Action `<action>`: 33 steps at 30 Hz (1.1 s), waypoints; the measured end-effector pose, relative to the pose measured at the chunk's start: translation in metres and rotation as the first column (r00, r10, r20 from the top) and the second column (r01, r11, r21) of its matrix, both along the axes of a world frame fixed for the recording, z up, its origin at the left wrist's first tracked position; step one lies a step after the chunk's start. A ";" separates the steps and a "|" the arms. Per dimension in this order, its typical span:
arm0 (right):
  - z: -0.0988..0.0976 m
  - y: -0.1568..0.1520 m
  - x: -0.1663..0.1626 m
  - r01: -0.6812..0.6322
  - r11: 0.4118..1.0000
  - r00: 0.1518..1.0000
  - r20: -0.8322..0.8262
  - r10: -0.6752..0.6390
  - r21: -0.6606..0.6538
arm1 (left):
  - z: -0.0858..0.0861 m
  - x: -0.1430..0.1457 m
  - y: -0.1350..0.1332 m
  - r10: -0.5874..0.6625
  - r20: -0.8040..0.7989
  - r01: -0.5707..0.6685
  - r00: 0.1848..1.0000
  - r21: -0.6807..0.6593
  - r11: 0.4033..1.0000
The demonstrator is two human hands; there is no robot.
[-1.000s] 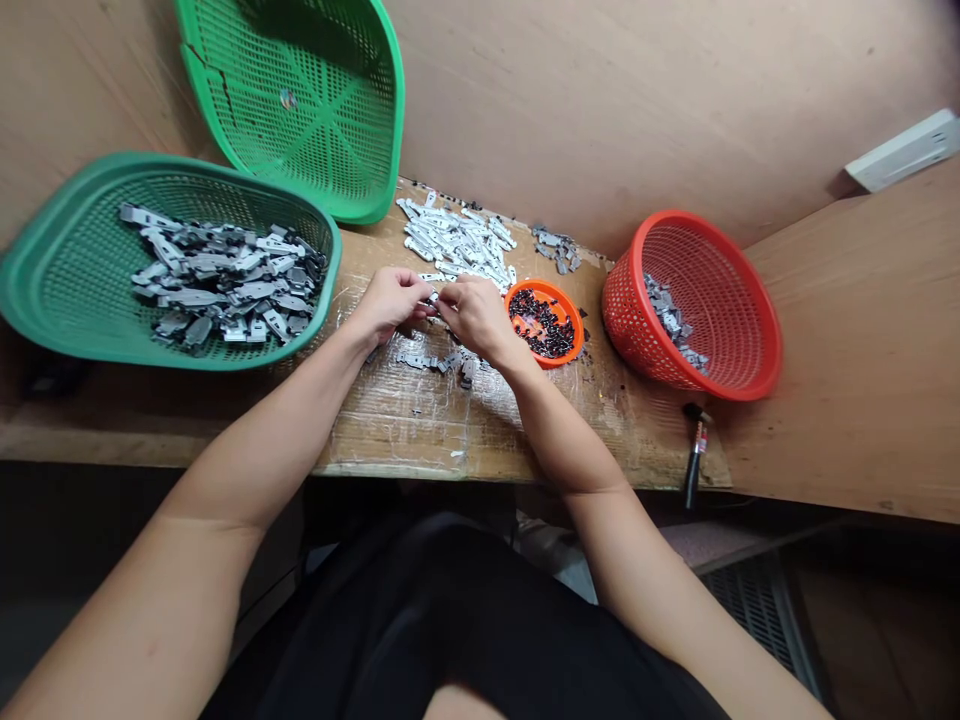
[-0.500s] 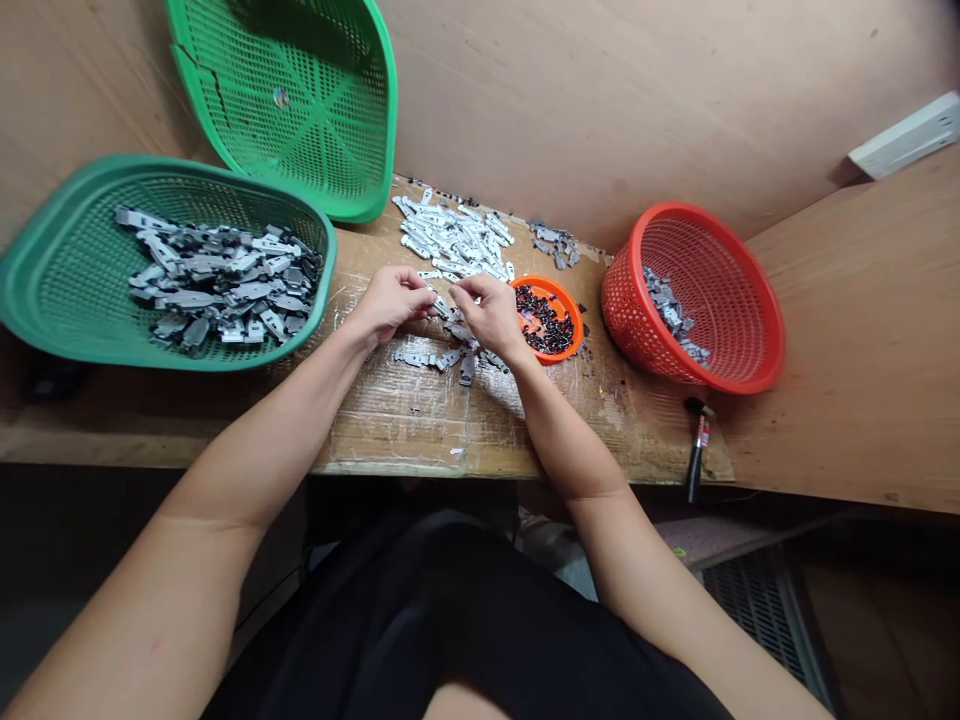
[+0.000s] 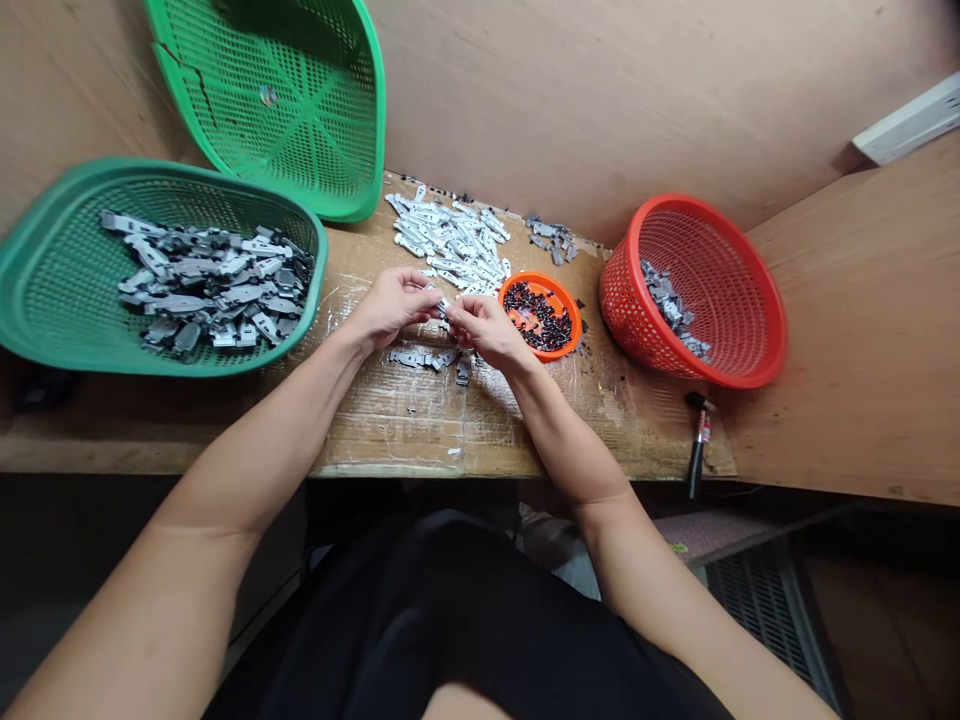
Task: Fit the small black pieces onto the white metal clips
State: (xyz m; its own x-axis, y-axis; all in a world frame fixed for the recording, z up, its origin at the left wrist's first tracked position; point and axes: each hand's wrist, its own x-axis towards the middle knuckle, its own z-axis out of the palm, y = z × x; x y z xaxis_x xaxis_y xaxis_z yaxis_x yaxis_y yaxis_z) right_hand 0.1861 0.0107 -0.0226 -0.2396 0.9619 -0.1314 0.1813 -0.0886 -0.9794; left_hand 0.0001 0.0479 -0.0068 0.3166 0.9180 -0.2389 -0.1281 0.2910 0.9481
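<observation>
My left hand [image 3: 394,306] pinches a small silver metal part [image 3: 441,303] by its left end, with thumb and fingers closed. On its right side my right hand [image 3: 486,326] is closed at the same part, fingertips together. Whether a smaller piece sits between the right fingertips is hidden. Just below the hands lie several grey metal pieces [image 3: 421,358]. Beyond them spreads a pile of flat silver metal parts [image 3: 450,240]. Beside my right hand stands an orange dish [image 3: 576,338] with small dark pins [image 3: 536,320] in it.
A dark green basket [image 3: 45,345] of metal parts stands left, a bright green basket [image 3: 367,120] leaning behind it. At right, a red basket [image 3: 619,310] holds grey pieces. A black-handled brush [image 3: 697,455] lies near the table edge. Small grey plates [image 3: 551,238] lie by the wall.
My right hand has turned and lowered its fingertips against the part in my left hand. The part now shows between both hands. The view has shifted slightly.
</observation>
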 end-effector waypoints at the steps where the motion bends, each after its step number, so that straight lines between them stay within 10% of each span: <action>1: -0.001 -0.001 0.000 -0.006 1.000 1.000 0.022 0.006 0.026 | -0.002 0.001 -0.001 -0.049 0.005 0.049 0.999 0.004 0.999; 7: -0.009 -0.010 0.001 0.023 0.925 0.913 0.370 -0.174 0.380 | -0.012 0.001 -0.001 -0.084 0.049 0.079 0.995 0.108 0.991; 16: -0.024 -0.005 0.028 -0.387 0.680 0.730 0.657 -0.188 0.623 | 0.000 -0.010 -0.003 -0.364 -0.014 0.362 0.931 -0.076 0.929; 33: -0.012 -0.002 0.036 -0.274 0.753 0.865 0.496 -0.079 0.598 | -0.013 0.004 -0.009 -0.354 -0.054 0.357 0.934 0.061 0.932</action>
